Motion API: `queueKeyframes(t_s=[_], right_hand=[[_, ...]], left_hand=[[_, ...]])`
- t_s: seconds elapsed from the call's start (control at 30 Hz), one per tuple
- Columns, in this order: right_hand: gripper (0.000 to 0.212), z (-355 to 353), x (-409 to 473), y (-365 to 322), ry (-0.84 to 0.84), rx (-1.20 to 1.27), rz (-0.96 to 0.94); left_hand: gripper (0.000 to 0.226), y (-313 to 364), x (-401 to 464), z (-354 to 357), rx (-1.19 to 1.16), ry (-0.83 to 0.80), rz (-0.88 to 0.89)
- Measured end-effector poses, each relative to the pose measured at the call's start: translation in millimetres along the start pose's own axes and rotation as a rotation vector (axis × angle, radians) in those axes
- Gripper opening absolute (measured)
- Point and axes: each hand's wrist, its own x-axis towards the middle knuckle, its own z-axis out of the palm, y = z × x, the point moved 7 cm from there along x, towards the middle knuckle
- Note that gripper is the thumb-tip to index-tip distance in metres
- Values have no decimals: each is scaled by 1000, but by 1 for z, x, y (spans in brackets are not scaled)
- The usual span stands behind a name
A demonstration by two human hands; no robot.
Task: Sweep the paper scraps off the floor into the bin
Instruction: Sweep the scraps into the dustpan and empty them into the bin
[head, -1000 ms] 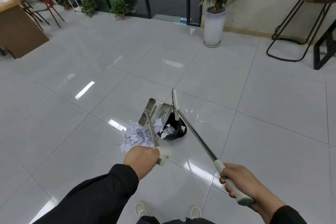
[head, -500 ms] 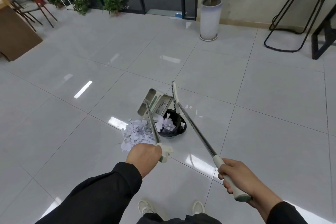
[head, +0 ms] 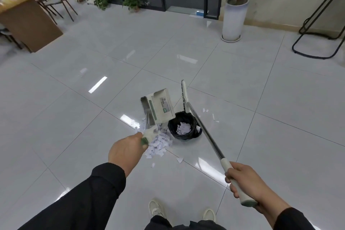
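A small bin with a black liner (head: 183, 127) stands on the tiled floor at centre, with white paper scraps inside it. More paper scraps (head: 158, 143) lie in a heap just left of the bin, and a few loose ones (head: 205, 110) sit to its right. My left hand (head: 125, 150) grips the handle of a grey-white dustpan (head: 160, 107), which is lifted and tilted beside the bin. My right hand (head: 244, 183) holds the long metal handle of a broom (head: 184, 97), whose head hangs just beyond the bin.
A tall white planter with a leafy plant (head: 233, 18) stands at the back. Black stool legs (head: 321, 35) are at the right. A wooden desk (head: 28, 24) and chairs occupy the left. My shoes (head: 156, 208) are near the bottom edge.
The dustpan has swung up and tipped, rotating to the left of the bin. Scraps have spilled beside the bin. The broom has barely moved.
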Motion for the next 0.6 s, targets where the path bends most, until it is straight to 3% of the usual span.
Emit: queueKeyframes(t_s=[0.1,0.23,0.37,0.6], right_hand=[[10,19,7,-11,-20,-51,-24],[12,45,15,-27,-23,-112,-44],[7,113,35,-35,-47,-186,-40],[15,237,65,-33,-4,-315,30]], left_hand=[[25,-57,-6,3,-255,24,-270],[32,-115,-20,20,-477,18,-477],[20,-204,-46,61,-724,-10,-672],[43,-332,-80,138,-779,-232,-753]])
